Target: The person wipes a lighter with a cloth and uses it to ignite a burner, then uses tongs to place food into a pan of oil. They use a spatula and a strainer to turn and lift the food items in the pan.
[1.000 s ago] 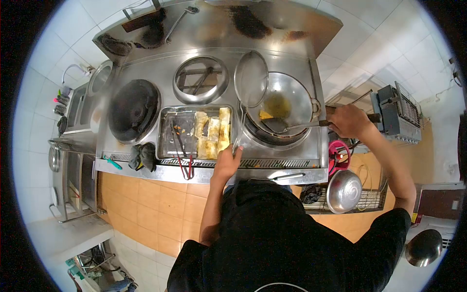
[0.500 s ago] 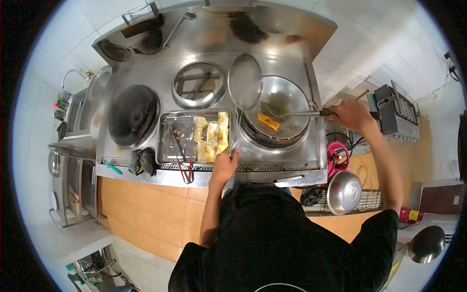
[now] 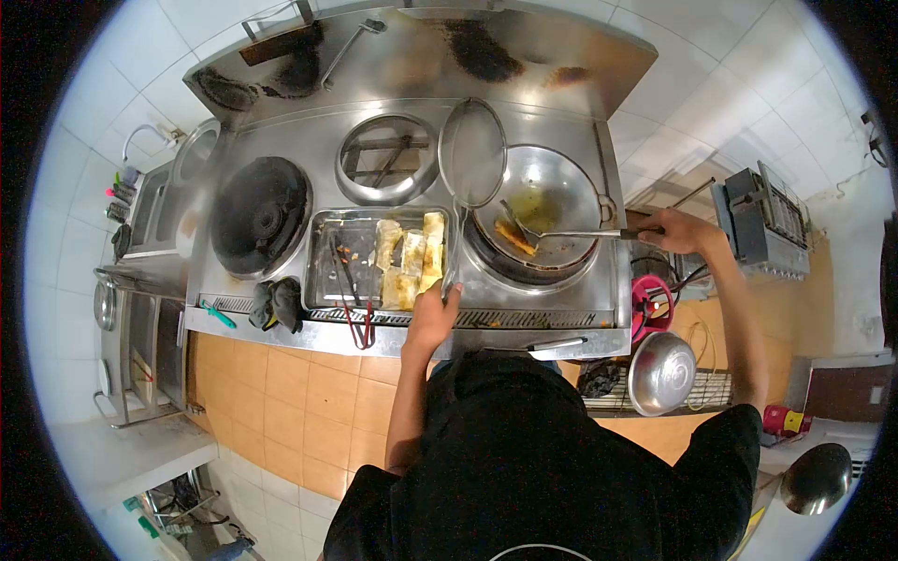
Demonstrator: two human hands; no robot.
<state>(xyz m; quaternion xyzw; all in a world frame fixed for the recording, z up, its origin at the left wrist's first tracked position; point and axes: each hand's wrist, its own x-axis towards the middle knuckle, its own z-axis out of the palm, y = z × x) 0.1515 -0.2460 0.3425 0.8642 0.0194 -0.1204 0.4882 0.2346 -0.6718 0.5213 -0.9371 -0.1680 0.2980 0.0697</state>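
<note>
My right hand is wrapped round the dark handle of a metal spatula. Its blade is tilted inside the wok, against a golden-brown fried piece with some oil beside it. My left hand is closed at the lower right corner of a metal tray. It appears to grip the handle of a round mesh strainer, whose head lies by the wok's left rim; the fingers are partly hidden. Several pale yellow folded wraps lie in the tray, beside red-handled tongs.
Left of the tray sits a blackened round burner cover; a metal ring surrounds the back burner. Dark cloths and a green-handled tool lie at the front edge. A metal bowl and pink container are lower right.
The spatula blade has tipped up more steeply, and the fried piece has tilted with it. My right hand has shifted slightly down; my left hand stays put. The view has shifted slightly.
</note>
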